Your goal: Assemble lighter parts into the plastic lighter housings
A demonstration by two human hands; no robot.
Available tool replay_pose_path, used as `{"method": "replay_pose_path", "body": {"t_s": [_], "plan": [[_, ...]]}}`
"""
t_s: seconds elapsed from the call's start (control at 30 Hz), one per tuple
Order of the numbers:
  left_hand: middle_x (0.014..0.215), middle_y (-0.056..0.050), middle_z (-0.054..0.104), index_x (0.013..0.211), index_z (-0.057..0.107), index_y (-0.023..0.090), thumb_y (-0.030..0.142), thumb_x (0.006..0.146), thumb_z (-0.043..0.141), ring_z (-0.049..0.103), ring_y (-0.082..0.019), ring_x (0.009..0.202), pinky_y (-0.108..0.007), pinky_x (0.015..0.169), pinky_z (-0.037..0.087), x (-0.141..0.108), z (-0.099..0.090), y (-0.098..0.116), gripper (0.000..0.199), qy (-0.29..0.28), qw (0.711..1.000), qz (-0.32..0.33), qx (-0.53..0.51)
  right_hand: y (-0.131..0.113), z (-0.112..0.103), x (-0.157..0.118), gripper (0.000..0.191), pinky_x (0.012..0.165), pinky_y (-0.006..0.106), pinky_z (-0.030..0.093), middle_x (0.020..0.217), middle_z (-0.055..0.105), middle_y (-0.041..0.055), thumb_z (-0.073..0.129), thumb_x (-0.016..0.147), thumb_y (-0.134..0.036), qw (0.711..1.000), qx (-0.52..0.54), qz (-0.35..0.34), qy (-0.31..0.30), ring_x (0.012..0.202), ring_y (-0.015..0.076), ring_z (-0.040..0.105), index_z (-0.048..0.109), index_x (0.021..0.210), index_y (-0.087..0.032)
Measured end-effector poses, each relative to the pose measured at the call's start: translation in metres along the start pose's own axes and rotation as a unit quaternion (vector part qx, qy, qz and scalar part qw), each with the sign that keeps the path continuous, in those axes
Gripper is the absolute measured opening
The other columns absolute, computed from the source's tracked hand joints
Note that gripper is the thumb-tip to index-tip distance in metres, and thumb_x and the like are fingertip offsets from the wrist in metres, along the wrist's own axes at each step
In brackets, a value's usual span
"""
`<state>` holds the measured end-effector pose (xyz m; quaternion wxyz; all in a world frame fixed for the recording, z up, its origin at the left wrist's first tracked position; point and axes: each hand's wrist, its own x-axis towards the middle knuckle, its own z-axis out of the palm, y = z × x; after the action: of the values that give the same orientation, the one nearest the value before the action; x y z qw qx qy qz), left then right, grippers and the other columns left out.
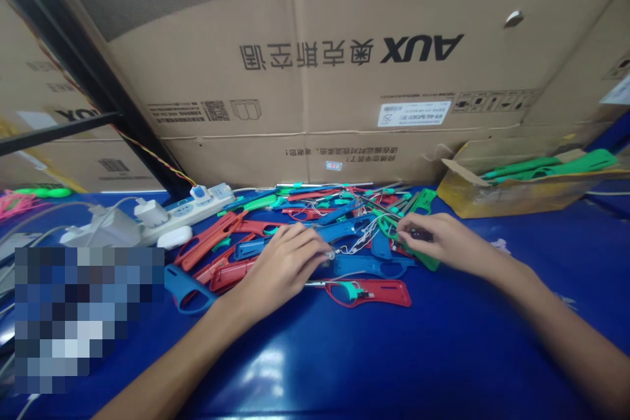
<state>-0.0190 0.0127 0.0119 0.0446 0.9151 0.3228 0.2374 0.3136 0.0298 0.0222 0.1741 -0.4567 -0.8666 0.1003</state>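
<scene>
Near the middle of the blue table, my left hand (288, 259) is closed in a pinch at the end of a thin white wire (350, 251); the tiny part at the fingertips is too small to name. My right hand (443, 241) grips a slim dark-handled tool (422, 235), which looks like a screwdriver with its thin shaft pointing up and left over the pile. Beneath both hands lie gas lighter shells in red, blue and green, mixed with metal tubes and white wires. One red lighter half (391, 293), holding a green piece and a metal tube, lies closest to me.
A white power strip (199, 210) with plugged-in chargers stands at the left. On the right, an open cardboard box (516, 200) holds green lighter shells. A large AUX carton (315, 92) walls off the back, with a black metal frame (98, 72) at the left.
</scene>
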Motion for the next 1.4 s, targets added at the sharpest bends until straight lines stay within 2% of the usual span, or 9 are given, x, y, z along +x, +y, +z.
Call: {"method": "replay_pose_path", "body": {"t_s": [0.23,0.37,0.67,1.07,1.27,1.4], "plan": [[0.111,-0.003,0.066,0.110,0.061,0.022,0.027,0.105,0.046,0.058,-0.019,0.105,-0.037,0.092,0.039,0.001,-0.005,0.003,0.016,0.014,1.000,-0.002,-0.023,-0.004,0.006,0.003,0.022,0.071,0.031,0.050,0.093,0.073,0.0038,0.047,0.097,-0.032,0.999,0.002,-0.040,-0.003,0.079,0.0181,0.068,0.066,0.102,-0.023],[0.117,-0.003,0.067,0.114,0.059,0.022,0.024,0.104,0.046,0.060,-0.018,0.108,-0.038,0.097,0.039,0.002,-0.007,0.005,0.016,0.025,0.999,0.002,-0.044,-0.006,0.007,0.003,0.024,0.072,0.033,0.052,0.096,0.073,0.0046,0.046,0.098,-0.032,0.998,0.004,-0.058,0.010,0.083,0.0191,0.068,0.068,0.103,-0.023],[0.103,-0.002,0.067,0.111,0.060,0.022,0.026,0.103,0.048,0.058,-0.018,0.097,-0.036,0.091,0.041,0.002,-0.007,0.008,0.015,0.046,0.999,0.008,-0.023,-0.013,0.010,0.003,0.023,0.079,0.035,0.054,0.103,0.073,0.0048,0.048,0.099,-0.032,0.995,0.026,-0.098,0.025,0.091,0.0195,0.068,0.068,0.107,-0.024],[0.102,-0.004,0.065,0.107,0.057,0.020,0.022,0.098,0.050,0.055,-0.021,0.097,-0.036,0.086,0.042,0.002,-0.012,0.012,0.011,0.092,0.995,-0.003,-0.035,-0.027,0.017,0.004,0.024,0.084,0.036,0.054,0.106,0.073,0.0040,0.049,0.100,-0.031,0.990,0.076,-0.113,0.039,0.096,0.0188,0.068,0.069,0.111,-0.025],[0.111,-0.004,0.065,0.116,0.057,0.022,0.018,0.098,0.053,0.056,-0.020,0.101,-0.037,0.089,0.041,0.001,-0.009,0.009,0.019,0.079,0.996,0.010,-0.029,-0.034,0.017,0.003,0.024,0.088,0.035,0.053,0.112,0.072,0.0031,0.051,0.100,-0.033,0.989,0.106,-0.095,0.034,0.102,0.0190,0.067,0.067,0.117,-0.028],[0.120,-0.004,0.065,0.115,0.058,0.023,0.019,0.100,0.053,0.056,-0.020,0.110,-0.039,0.095,0.041,0.001,-0.007,0.005,0.017,0.082,0.996,0.018,-0.042,-0.038,0.016,0.002,0.020,0.084,0.031,0.053,0.106,0.074,0.0014,0.054,0.098,-0.035,0.989,0.125,-0.069,0.036,0.095,0.0171,0.068,0.068,0.110,-0.026]]}}
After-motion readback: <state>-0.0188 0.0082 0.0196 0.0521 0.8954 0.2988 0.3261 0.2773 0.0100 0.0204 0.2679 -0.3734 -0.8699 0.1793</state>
